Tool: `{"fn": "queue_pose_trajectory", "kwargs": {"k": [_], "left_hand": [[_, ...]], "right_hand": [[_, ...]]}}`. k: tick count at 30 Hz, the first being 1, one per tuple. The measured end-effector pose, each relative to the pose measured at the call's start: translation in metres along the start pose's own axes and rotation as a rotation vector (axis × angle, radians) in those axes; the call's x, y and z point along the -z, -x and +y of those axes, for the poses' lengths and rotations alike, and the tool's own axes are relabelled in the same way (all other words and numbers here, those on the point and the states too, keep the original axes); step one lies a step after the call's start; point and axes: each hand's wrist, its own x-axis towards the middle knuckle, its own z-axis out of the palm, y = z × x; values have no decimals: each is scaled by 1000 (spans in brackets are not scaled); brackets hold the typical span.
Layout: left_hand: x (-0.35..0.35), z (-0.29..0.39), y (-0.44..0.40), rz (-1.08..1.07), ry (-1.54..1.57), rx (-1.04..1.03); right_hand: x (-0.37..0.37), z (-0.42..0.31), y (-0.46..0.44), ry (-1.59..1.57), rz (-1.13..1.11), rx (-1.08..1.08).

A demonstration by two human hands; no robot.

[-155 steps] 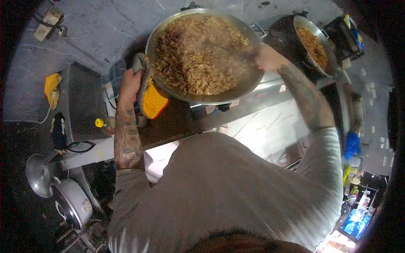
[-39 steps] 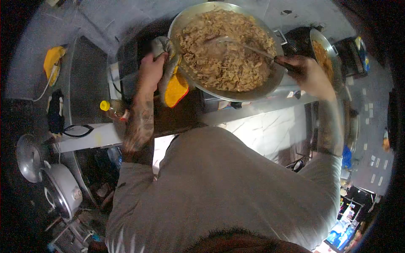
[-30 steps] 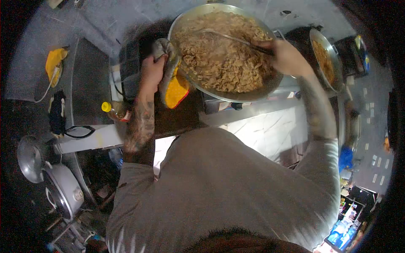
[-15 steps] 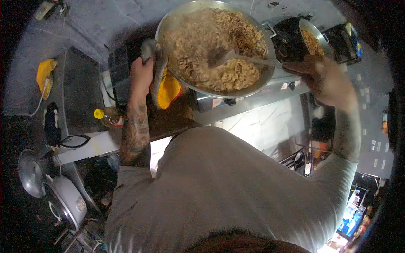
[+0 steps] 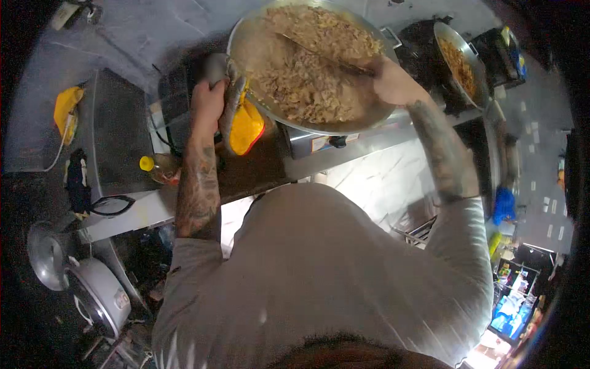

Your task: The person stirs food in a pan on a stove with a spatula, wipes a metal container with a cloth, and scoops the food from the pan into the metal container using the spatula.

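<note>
Silvery metal, broad and round: the large pan (image 5: pixel 332 130) is at the top centre of the head view, on a cooker with a dark knob (image 5: pixel 337 142) below its near rim. Contents: a heap of brown, chopped-looking food (image 5: pixel 313 86), spread over most of the base, with a pale haze above it.

Your right hand (image 5: pixel 393 85) is over the pan's right side, fingers wrapped around the dark handle of a spatula (image 5: pixel 326 56). The shaft slants up and left across the food; its far end is too blurred to make out clearly.

Your left hand (image 5: pixel 209 103) is clenched on a grey-and-yellow mitt (image 5: pixel 247 127) at the pan's left edge. The yellow part hangs towards you, just beside the rim. Whether a handle lies inside the grey fold, you cannot tell from this angle.

Surroundings: a second pan (image 5: pixel 485 102), also holding brown food, stands to the right, apart from the first. A yellow-capped bottle (image 5: pixel 163 168) leans near your left forearm. Further left are a yellow cloth (image 5: pixel 66 112) and, lower down, a white cooker pot (image 5: pixel 104 289) with a round metal lid (image 5: pixel 49 255) beside it.
</note>
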Motion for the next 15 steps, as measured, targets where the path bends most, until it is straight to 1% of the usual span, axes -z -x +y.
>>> {"fn": "queue_pose_trajectory", "kwargs": {"k": [1, 3, 5, 6, 7, 10, 11, 13, 15], "left_hand": [[0, -3, -1, -3, -4, 1], [0, -6, -3, -70, 96, 8], [0, -3, -1, -36, 55, 7], [0, -2, 1, -1, 14, 5], [0, 0, 4, -8, 11, 8], [0, 0, 2, 0, 10, -26], [1, -3, -1, -17, -7, -37], [1, -9, -5, -32, -20, -45], [1, -12, -8, -32, 18, -47]], "right_hand": [[1, -5, 0, 84, 29, 128], [12, -20, 6, 168, 61, 256], [30, -47, 27, 500, 29, 394], [35, -55, 37, 497, 27, 388], [39, -61, 46, 623, 59, 381], [59, -85, 82, 927, 47, 378], [65, -87, 94, 1013, -1, 368], [78, -95, 116, 1101, -54, 359], [86, -104, 139, 1063, 7, 434]]}}
